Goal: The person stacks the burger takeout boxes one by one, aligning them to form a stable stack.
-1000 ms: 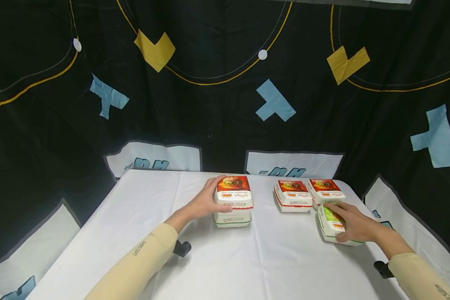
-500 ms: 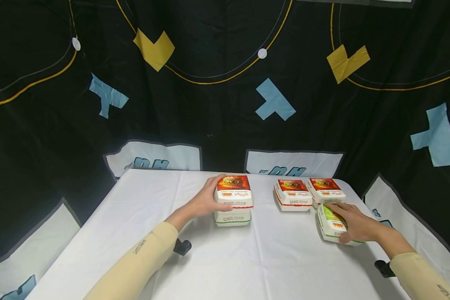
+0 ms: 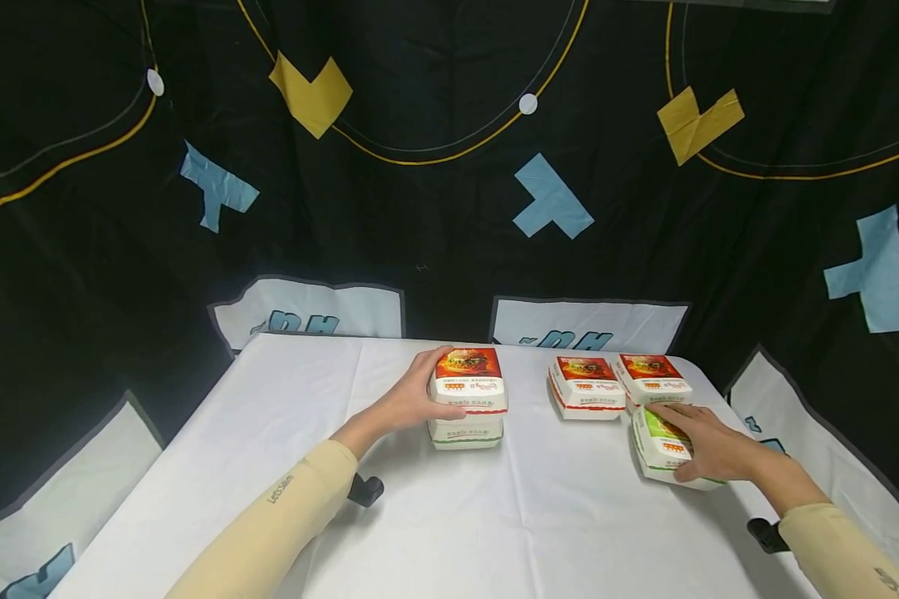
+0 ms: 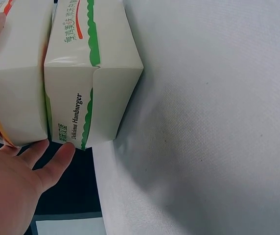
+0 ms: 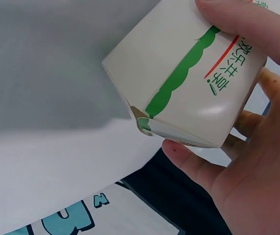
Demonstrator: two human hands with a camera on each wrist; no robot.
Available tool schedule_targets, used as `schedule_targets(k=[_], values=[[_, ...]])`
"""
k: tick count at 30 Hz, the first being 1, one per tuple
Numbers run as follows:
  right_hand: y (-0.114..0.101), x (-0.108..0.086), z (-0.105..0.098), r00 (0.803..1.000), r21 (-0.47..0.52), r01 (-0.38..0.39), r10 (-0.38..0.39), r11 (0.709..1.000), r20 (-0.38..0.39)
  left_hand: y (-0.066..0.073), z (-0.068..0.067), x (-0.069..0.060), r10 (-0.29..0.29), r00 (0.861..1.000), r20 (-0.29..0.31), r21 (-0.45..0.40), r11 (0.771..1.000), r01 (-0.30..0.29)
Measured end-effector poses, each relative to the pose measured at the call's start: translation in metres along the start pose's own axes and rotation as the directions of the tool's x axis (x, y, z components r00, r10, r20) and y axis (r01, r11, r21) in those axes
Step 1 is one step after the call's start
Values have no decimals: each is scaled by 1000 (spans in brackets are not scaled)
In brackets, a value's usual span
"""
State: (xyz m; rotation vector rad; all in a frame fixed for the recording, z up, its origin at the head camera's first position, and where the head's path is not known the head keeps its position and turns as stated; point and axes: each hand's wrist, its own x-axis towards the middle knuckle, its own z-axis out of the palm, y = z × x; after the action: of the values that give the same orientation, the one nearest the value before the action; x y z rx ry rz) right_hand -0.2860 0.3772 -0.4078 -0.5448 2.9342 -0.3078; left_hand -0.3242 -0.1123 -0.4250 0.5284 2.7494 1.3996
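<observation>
Take the green-topped box (image 3: 659, 449) on the tabletop (image 3: 539, 516) as reference; whether its base bears fully on the surface cannot be told. The right hand (image 3: 719, 445) pinches it, thumb on the near face, fingers on the far side. The rear red-topped box (image 3: 653, 380) stands just behind it, the middle red-topped box (image 3: 588, 389) behind and to its left. Well to its left, the left hand (image 3: 410, 401) pinches the upper red-topped box (image 3: 470, 387), which sits on the lower box (image 3: 468, 433).

Likely faults:
- Lid release: the corner flap (image 5: 142, 125) of the green-topped box does not lie flat; lifting by the lid alone could part it from the base.
- Crushing: excess thumb pressure would probably buckle the walls.
- Collision: rearward travel could shove the rear red-topped box.
- Stack slip: sideways pull by the left hand could slide the upper red-topped box off or drag the lower box along.
</observation>
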Motion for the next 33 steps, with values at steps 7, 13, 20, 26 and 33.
schedule_targets(k=[7,13,20,26,33], values=[[0,3,0,1000,-3,2,-2,1000,3,0,0,1,5,1000,1,-7,1000,-5],[-5,3,-6,1000,-11,16,-16,1000,1,2,-1,1,1,1000,1,-11,1000,-1],[-17,2,-17,1000,-24,30,-30,999,-8,2,-1,1,2,1000,0,-9,1000,-2],[-27,2,-27,997,-60,64,-67,996,-40,1,-1,1,4,1000,0,-8,1000,-4],[-37,3,-38,995,-80,75,-79,994,-52,0,0,1,2,1000,4,0,1000,-2]])
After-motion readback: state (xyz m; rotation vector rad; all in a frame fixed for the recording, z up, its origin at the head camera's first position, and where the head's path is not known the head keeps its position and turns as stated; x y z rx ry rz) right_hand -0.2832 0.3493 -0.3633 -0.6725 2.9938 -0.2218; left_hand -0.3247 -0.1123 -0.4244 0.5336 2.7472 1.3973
